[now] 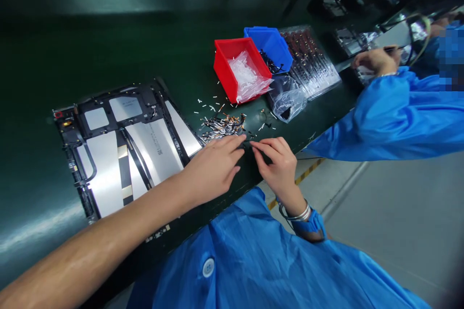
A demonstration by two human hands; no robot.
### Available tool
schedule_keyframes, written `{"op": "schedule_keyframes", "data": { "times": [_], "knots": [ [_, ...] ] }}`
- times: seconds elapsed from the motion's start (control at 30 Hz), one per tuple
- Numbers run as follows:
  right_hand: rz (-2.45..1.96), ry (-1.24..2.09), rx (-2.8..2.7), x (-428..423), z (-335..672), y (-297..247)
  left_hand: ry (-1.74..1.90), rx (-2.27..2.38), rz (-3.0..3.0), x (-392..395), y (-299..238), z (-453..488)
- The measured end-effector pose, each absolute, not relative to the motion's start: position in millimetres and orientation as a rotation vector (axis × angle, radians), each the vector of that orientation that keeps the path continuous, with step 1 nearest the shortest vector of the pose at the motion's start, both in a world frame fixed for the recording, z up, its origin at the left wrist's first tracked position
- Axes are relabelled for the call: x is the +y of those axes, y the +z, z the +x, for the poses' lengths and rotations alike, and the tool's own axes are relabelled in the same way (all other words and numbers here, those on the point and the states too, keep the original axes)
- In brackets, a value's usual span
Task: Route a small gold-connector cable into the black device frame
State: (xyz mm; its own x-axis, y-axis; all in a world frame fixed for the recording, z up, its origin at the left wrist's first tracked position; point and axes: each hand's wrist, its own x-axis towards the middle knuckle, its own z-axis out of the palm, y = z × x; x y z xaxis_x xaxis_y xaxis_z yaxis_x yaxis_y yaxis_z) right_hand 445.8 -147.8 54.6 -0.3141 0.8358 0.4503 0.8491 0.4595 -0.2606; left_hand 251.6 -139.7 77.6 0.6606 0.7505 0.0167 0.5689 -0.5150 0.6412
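Observation:
My left hand and my right hand meet fingertip to fingertip at the near edge of the dark green bench. Together they pinch a small dark part that is too small to name. Just beyond the fingers lies a pile of small metal and copper-coloured parts. An opened tablet chassis with silver panels and black cables lies flat to the left of my left hand.
A red bin holding clear plastic bits and a blue bin stand behind the pile. A clear bag and a tray of parts lie to their right. A co-worker's hand and blue sleeve reach over the bench at right.

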Motion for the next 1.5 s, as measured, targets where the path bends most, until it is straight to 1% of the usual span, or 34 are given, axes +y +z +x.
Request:
{"op": "schedule_keyframes", "data": {
  "times": [0.13, 0.23, 0.4, 0.63, 1.03, 1.27, 1.5],
  "knots": [
    [-1.247, -0.011, -2.43, -142.0, 442.4, 68.9, 0.94, 1.107, 1.839, -132.2, 90.2, 241.6],
    [-1.261, -0.075, -2.691, -138.6, 428.1, 74.8, 1.078, 1.198, 1.636, -127.7, 96.9, 236.8],
    [-1.556, -0.113, -2.924, -135.4, 403.6, 82.6, 1.019, 1.289, 1.58, -123.7, 95.9, 235.7],
    [-1.692, -0.024, -2.963, -136.5, 400.2, 96.2, 0.972, 1.302, 1.624, -124.9, 95.2, 238.0],
    [-1.646, -0.002, -2.98, -136.7, 392.9, 96.5, 0.937, 1.298, 1.688, -127.6, 95.5, 238.3],
    [-1.779, 0.014, -2.807, -133.2, 394.1, 102.3, 0.981, 1.344, 1.723, -127.8, 96.0, 237.1],
    [-1.816, 0.001, -2.805, -137.8, 385.9, 95.2, 0.985, 1.351, 1.783, -128.9, 95.3, 236.8]
  ]
}}
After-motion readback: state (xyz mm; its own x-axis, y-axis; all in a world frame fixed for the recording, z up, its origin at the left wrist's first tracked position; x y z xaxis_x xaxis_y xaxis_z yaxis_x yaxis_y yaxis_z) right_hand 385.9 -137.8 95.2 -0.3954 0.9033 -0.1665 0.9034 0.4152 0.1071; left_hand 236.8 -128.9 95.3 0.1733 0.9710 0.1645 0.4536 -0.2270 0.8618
